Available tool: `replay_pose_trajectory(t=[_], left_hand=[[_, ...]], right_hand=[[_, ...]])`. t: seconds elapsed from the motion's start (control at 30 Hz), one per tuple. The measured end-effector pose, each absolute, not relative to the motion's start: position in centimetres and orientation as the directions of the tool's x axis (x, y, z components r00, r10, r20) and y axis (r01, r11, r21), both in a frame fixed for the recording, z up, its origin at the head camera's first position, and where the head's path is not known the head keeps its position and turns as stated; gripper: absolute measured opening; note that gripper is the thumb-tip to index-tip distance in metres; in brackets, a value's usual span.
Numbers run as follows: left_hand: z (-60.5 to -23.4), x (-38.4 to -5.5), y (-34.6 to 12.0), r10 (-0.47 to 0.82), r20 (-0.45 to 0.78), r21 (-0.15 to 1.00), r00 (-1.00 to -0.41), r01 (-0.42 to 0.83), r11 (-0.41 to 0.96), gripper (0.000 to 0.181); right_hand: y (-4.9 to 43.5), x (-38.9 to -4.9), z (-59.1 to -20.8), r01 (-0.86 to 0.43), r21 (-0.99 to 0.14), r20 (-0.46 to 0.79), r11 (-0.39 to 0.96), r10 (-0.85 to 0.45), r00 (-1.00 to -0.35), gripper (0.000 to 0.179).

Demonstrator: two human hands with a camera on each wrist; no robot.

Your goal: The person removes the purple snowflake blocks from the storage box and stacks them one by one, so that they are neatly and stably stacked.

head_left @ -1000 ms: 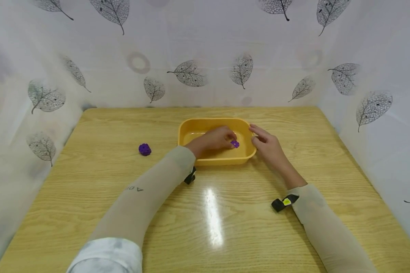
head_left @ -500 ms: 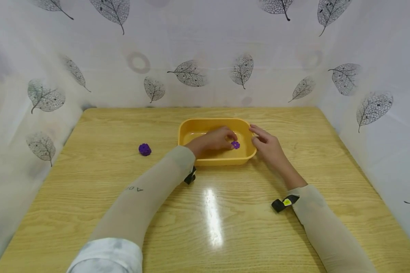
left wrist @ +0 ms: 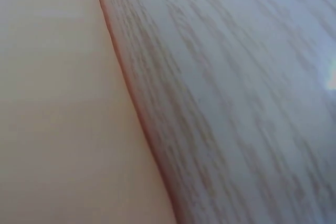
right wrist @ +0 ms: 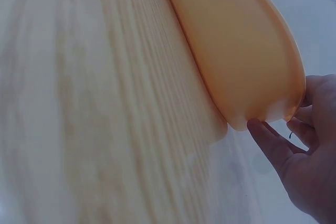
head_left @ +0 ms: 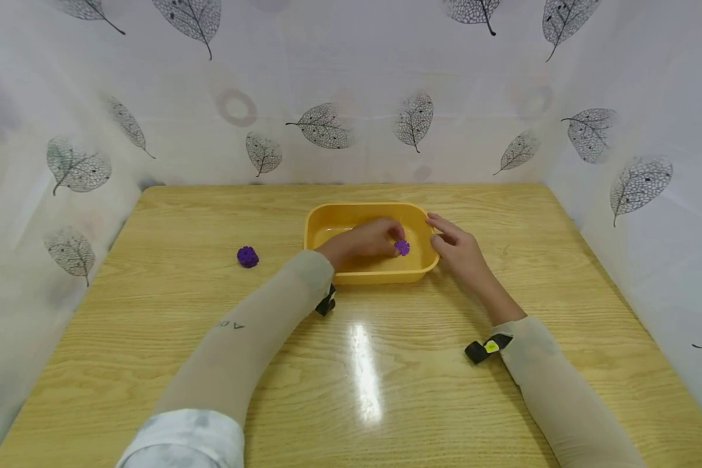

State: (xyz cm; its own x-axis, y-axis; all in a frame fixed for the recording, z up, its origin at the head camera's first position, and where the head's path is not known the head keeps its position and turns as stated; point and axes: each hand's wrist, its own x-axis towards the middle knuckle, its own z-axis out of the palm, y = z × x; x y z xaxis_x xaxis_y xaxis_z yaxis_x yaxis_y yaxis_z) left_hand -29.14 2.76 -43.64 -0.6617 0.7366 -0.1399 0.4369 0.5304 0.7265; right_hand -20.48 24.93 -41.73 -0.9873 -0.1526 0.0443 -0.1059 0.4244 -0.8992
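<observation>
A yellow plastic basin (head_left: 380, 278) stands on the table towards the back. Inside it, my left hand (head_left: 370, 238) pinches a small purple flower-shaped piece (head_left: 403, 247) between thumb and fingers, near the right end. My right hand (head_left: 459, 252) touches the basin's right end, its fingers at the rim and its thumb against the outer wall. In the right wrist view that right hand (right wrist: 315, 140) appears at the basin's end wall (right wrist: 247, 77). The left wrist view shows only the basin's outer wall (left wrist: 63, 108) and the table; the left hand is hidden there.
A small cluster of purple flower-shaped pieces (head_left: 247, 257) lies on the wooden table (head_left: 181, 312), left of the basin. A white leaf-patterned curtain (head_left: 351, 78) surrounds the table at the back and sides. Each wrist wears a black strap.
The left fingers shift slightly, and the purple flower-shaped piece turns and moves a little between them. The right hand and the basin stay where they were.
</observation>
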Motion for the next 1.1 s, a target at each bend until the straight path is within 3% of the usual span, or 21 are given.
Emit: replay_pose_trajectory(t=[0.2, 0.43, 0.73, 1.1], left_hand=[[-43.7, -29.2, 2.8, 0.725, -0.178, 0.768, -0.666, 0.367, 0.525, 0.028], [-43.3, -29.1, 2.8, 0.711, -0.237, 0.775, -0.663, 0.313, 0.549, 0.045], [-43.2, -29.2, 3.0, 0.717, -0.206, 0.731, -0.666, 0.383, 0.565, 0.031], [-42.9, -29.5, 2.3, 0.726, -0.145, 0.781, -0.672, 0.372, 0.501, 0.031]], right_hand=[[25.0, -20.2, -41.5, -0.104, -0.903, 0.043, 0.416, -0.153, -0.987, 0.045], [25.7, -21.2, -43.3, -0.125, -0.902, 0.071, 0.413, -0.144, -0.987, 0.044], [26.0, -21.5, -43.3, -0.139, -0.885, 0.086, 0.444, -0.138, -0.987, 0.044], [25.8, -21.1, -43.5, -0.14, -0.89, 0.082, 0.434, -0.149, -0.985, 0.044]])
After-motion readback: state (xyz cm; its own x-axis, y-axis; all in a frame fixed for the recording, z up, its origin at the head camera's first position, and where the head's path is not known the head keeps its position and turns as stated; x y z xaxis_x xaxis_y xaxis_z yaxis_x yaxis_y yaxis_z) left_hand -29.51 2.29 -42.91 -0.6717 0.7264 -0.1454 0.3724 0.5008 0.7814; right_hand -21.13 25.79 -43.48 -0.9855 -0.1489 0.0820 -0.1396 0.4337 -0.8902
